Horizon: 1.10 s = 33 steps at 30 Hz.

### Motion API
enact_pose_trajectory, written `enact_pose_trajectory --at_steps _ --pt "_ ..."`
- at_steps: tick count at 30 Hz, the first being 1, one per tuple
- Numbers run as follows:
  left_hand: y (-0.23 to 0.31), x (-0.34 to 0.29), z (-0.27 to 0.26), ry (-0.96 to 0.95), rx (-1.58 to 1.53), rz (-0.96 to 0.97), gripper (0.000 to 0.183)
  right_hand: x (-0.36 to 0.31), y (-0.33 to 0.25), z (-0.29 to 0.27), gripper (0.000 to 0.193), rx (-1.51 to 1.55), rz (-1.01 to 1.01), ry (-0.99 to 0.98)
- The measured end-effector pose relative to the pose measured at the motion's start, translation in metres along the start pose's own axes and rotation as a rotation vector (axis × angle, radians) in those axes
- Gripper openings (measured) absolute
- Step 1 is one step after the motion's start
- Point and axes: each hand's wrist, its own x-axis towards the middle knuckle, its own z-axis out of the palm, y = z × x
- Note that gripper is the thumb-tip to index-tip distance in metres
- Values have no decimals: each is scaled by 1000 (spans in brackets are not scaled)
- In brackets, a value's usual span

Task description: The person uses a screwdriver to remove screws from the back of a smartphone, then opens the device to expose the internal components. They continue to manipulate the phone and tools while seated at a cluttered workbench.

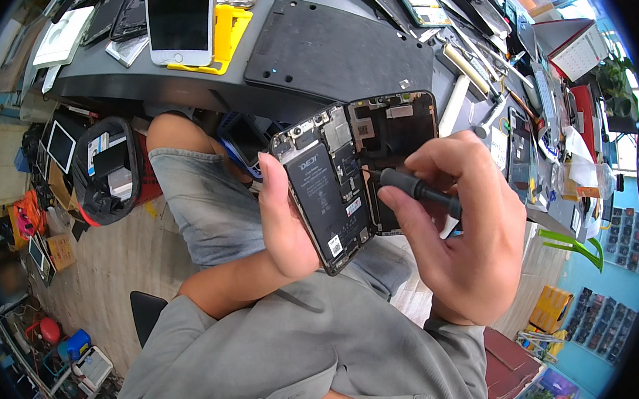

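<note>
An opened smartphone [319,192] is held up above my lap, its black battery and circuit board facing me. Its screen half [394,126] is folded out to the right like a book cover. My left hand [286,228] grips the phone's left edge, thumb up along the side; its other fingers are hidden behind. In my right hand [477,225] is a dark-handled screwdriver [416,187], pinched between thumb and fingers. Its thin tip points left at the board beside the battery; whether it touches cannot be made out.
A dark mat [339,50] lies on the desk ahead. A white phone [180,24] rests on a yellow stand [231,35] at the left. Tools and phone parts crowd the right side. A lined bin [105,207] stands on the floor at left.
</note>
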Motion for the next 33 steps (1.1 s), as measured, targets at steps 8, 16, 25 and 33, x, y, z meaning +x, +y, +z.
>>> enact_pose_trajectory --at_steps 8,16,25,33 --pt "0 3 -3 -57 -89 -50 112 -9 -2 10 39 -61 24 58" --pt "-4 3 -5 -2 -69 -37 112 -12 1 9 42 -151 45 77" --pt "-2 10 2 -78 -104 -53 109 -20 5 16 40 -113 -10 117" --pt "-1 8 -3 -16 -61 -52 105 -19 1 7 31 -46 15 57"
